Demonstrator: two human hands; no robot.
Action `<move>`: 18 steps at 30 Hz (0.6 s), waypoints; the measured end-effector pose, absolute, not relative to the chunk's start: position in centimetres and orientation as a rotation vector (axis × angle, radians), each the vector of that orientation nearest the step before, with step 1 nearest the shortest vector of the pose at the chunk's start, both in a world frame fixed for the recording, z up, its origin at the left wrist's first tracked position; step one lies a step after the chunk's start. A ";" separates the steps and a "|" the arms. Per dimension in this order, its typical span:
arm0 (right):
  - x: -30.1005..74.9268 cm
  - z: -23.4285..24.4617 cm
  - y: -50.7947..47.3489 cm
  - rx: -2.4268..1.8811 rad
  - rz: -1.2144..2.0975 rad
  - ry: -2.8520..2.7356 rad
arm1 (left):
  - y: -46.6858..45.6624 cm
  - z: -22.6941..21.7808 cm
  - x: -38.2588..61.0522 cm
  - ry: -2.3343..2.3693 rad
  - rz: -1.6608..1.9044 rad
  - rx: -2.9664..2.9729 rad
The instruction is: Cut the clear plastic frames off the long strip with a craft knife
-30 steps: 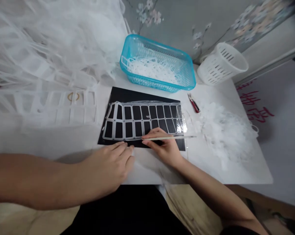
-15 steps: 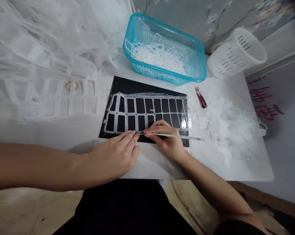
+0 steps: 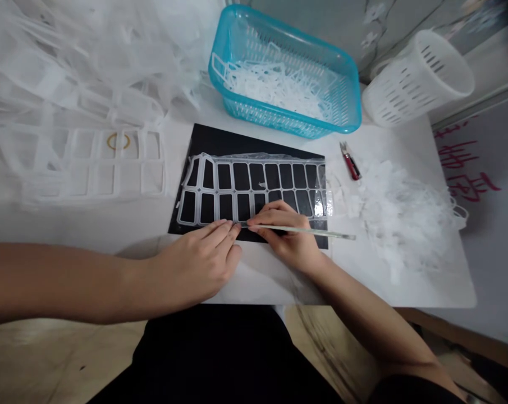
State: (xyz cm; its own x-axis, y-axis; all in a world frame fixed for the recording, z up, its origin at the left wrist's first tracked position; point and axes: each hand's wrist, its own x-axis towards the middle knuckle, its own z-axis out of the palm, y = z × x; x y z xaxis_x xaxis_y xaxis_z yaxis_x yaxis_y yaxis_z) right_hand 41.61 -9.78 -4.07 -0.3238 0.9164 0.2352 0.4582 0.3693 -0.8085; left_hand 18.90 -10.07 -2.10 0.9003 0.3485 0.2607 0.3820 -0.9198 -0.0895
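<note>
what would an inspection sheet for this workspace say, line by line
surface: white table, with a black mat laid on it.
job's things: white grid sheet lies flat on the mat; thin stick in the right hand.
clutter: blue basket of white scraps, white slotted cup on its side, red clippers, loose scrap pile, spare grid frames at left.
grippers: left hand presses the sheet's near edge; right hand pinches the stick.
cables: nothing seen.
surroundings: floral wall behind, red writing at right.
</note>
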 end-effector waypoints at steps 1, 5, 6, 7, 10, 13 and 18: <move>41.7 -4.0 -9.8 -1.194 0.815 -1.948 | -10.0 -2.1 18.9 -0.573 -0.364 -2.935; 41.8 -4.0 -9.6 -1.167 0.723 -2.000 | -10.1 -2.2 18.9 -0.556 -0.381 -2.920; 41.9 -4.1 -9.6 -1.143 0.713 -2.013 | -10.1 -2.2 19.0 -0.551 -0.388 -2.908; 41.9 -4.1 -9.6 -1.117 0.715 -2.022 | -10.1 -2.2 19.0 -0.551 -0.398 -2.899; 41.9 -4.5 -9.5 -1.077 0.753 -2.040 | -10.1 -2.2 19.1 -0.553 -0.424 -2.890; 42.0 -4.6 -9.4 -1.075 0.670 -2.108 | -10.0 -2.3 19.3 -0.550 -0.461 -2.901; 41.7 -4.4 -9.6 -1.025 0.392 -2.285 | -10.0 -2.4 19.4 -0.506 -0.464 -2.888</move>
